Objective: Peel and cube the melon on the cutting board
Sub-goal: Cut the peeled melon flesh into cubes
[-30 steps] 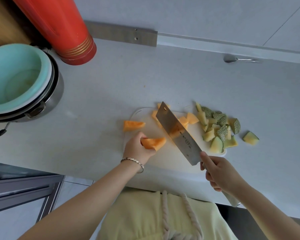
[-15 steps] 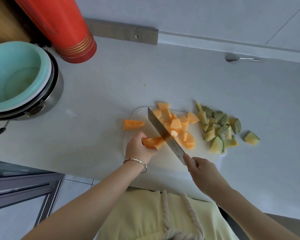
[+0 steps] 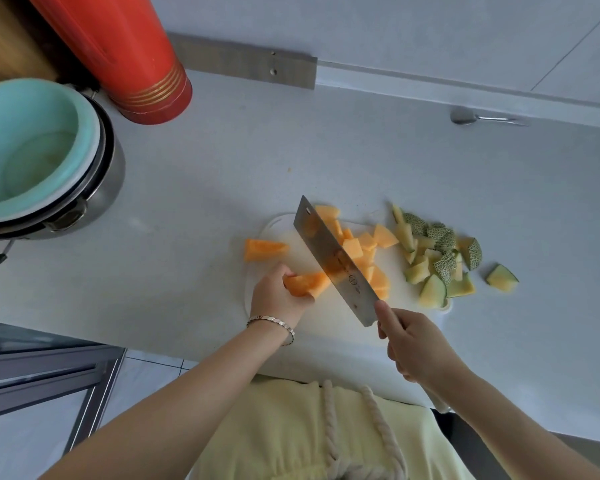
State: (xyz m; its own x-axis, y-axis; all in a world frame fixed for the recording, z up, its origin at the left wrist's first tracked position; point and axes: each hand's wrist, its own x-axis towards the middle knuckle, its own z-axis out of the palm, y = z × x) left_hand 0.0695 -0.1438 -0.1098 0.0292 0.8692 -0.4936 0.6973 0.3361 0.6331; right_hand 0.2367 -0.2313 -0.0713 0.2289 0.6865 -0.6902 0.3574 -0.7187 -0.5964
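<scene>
Fingers of the left hand [image 3: 278, 296] curled round a peeled orange melon wedge [image 3: 307, 283] on the white plastic cutting board [image 3: 326, 317], I noted. The right hand [image 3: 416, 344] gripped a steel cleaver [image 3: 333, 258] whose blade met the wedge beside orange melon cubes [image 3: 364, 251]. A teal bowl [image 3: 25, 147] sat nested in a round steel pot [image 3: 108, 188].

Shiny metal cleaver [image 3: 336, 261]; netted rough rinds [image 3: 440, 233].

Both bare forearms reach in from the lower edge. The left grip [image 3: 277, 296] curls round a melon wedge [image 3: 309, 283], fingers on its far side, thumb on the near side, a bracelet [image 3: 271, 323] on the wrist. The right grip [image 3: 414, 344] wraps the knife [image 3: 333, 261] handle, 1 finger stretched to the blade's heel.
</scene>
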